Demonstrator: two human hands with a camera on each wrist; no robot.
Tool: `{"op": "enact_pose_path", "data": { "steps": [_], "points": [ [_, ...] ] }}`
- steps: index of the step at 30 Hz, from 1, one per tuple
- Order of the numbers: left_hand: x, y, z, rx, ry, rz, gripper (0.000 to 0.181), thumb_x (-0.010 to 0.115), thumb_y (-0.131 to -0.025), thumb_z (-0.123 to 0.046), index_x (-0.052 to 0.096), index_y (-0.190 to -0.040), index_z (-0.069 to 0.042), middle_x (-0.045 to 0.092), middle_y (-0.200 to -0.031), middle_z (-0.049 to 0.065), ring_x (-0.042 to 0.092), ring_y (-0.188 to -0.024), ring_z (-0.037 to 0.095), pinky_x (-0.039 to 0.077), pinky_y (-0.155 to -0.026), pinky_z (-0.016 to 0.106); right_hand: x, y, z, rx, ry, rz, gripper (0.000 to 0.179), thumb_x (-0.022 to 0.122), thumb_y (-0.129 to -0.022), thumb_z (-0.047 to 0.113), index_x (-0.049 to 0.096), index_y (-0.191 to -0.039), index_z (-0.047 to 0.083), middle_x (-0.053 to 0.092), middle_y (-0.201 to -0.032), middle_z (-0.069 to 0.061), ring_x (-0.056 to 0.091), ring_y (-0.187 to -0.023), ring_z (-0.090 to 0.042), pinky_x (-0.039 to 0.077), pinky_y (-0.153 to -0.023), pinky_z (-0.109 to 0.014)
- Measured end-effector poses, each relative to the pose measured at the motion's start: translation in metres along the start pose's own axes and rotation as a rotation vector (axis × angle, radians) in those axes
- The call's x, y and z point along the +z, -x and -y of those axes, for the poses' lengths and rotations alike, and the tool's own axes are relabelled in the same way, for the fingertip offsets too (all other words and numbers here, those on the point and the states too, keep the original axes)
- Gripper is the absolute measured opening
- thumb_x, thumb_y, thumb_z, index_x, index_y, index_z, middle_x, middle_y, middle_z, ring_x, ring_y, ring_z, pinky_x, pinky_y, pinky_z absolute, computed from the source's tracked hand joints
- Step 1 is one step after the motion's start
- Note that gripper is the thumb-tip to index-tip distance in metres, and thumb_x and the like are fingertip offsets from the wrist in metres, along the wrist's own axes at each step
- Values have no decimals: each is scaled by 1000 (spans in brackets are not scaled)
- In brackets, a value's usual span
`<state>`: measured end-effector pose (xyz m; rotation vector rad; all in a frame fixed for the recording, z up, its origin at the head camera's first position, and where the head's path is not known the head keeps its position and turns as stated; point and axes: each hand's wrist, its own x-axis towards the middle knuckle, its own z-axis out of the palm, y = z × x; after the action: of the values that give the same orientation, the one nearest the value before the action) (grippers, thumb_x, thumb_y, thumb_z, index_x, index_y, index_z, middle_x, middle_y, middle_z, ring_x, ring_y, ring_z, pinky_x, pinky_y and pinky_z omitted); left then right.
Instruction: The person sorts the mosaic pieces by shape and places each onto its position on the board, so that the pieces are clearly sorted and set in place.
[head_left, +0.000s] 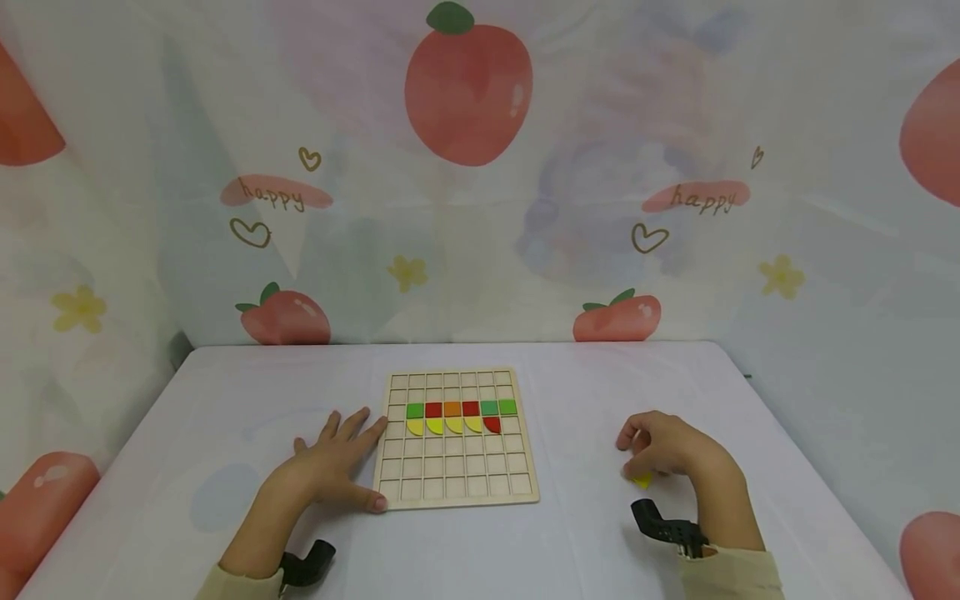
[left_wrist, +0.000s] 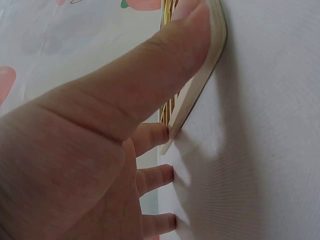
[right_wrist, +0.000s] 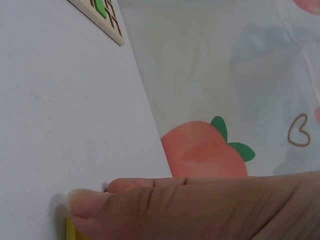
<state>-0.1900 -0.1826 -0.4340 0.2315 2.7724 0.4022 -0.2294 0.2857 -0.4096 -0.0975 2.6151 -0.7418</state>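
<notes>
A square wooden grid board (head_left: 457, 492) lies flat on the table. One row of its cells holds green, red, orange and teal square tiles (head_left: 452, 409). The row below has several yellow quarter-round tiles (head_left: 453, 426) and a red one (head_left: 492, 425). My left hand (head_left: 330, 467) spreads its fingers at the board's left side; in the left wrist view the thumb (left_wrist: 165, 60) touches the board's edge (left_wrist: 200, 75). Off to the right of the board, my right hand (head_left: 671, 446) pinches a yellow piece (head_left: 642, 480), largely covered by the thumb (right_wrist: 90, 205).
A white cloth covers the table (head_left: 577, 550). Behind it and at both sides hangs a printed curtain (head_left: 480, 217) with fruit, hearts and flowers. A black wrist camera (head_left: 307, 565) sits at the left wrist, another black camera (head_left: 667, 527) at the right.
</notes>
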Motion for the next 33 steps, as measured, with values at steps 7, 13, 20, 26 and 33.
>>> {"op": "enact_pose_path", "data": {
  "steps": [7,13,20,26,33],
  "points": [
    [1,-1,1,5,6,-7,121,86,-58,-65,32,-157,-22,20,-165,15,9,-147,56,10,-95,89,3,0,1,10,-21,23,35,87,-72,10,62,-97,8,56,-78,-7,54,-66,-20,45,-59,-33],
    [1,-1,1,5,3,-6,121,86,-58,-64,32,-157,-22,20,-165,15,9,-148,55,11,-95,89,14,-7,10,-3,0,-1,24,81,-80,11,61,-93,9,56,-78,-6,56,-62,-20,46,-58,-32],
    [-1,1,-1,-3,6,-2,120,86,-59,-64,32,-157,-22,20,-165,15,8,-148,55,11,-95,88,35,-25,33,-105,-104,-135,10,61,-94,7,64,-104,7,58,-76,-7,58,-59,-17,50,-58,-30],
    [-1,1,0,1,0,-4,120,86,-59,-64,31,-158,-23,19,-165,15,8,-148,55,11,-95,88,34,-26,34,-138,-156,-137,17,62,-91,2,66,-107,6,60,-84,-8,60,-64,-18,52,-60,-30],
    [-1,1,0,8,1,-7,120,86,-59,-64,31,-158,-22,20,-165,15,8,-148,55,11,-95,88,34,-25,33,-165,-62,-67,26,83,-76,12,68,-98,11,57,-86,-4,53,-74,-17,47,-62,-30]
  ]
}}
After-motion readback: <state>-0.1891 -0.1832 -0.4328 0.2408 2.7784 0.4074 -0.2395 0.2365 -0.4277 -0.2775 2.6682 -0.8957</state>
